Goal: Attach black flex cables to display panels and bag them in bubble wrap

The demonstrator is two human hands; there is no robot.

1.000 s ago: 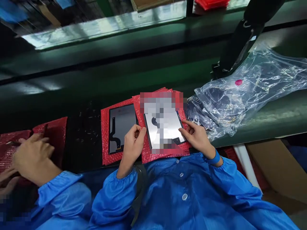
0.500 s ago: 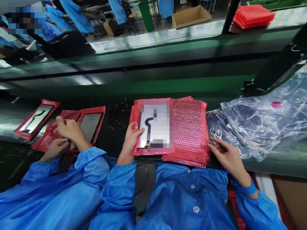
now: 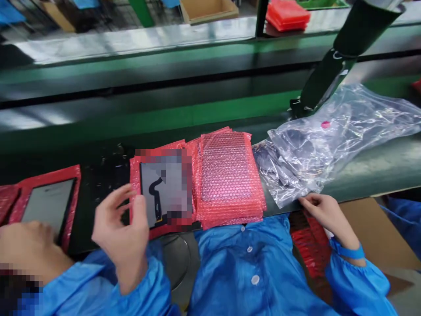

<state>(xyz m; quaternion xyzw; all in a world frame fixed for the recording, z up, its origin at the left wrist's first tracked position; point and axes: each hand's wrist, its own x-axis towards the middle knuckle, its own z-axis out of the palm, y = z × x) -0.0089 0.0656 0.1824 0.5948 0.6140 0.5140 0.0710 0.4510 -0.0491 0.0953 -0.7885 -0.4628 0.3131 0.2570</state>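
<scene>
My left hand (image 3: pixel 123 224) is raised in front of a flat display panel (image 3: pixel 149 175) with a black ribbon cable, its thumb and fingers apart. The panel lies on a red bubble-wrap pouch (image 3: pixel 134 169). To its right, red bubble-wrap pouches (image 3: pixel 226 175) lie in a stack. My right hand (image 3: pixel 325 217) is at the table's front edge, thumb and forefinger pinched at the lower edge of a clear plastic bag (image 3: pixel 302 149). The bag lies crumpled, with dark parts showing through its left end.
At the left, a co-worker's hand (image 3: pixel 33 245) is beside another panel (image 3: pixel 49 202) on a red pouch. A dark green jointed arm (image 3: pixel 324 74) slants over the bag. Cardboard (image 3: pixel 378 232) stands below the table at right. Red pouches (image 3: pixel 286 15) lie on the far ledge.
The view has swung right. My left hand has let go of the panel and its pouch and drawn back left. My right hand has gone from beside the pouch stack to the bag's edge.
</scene>
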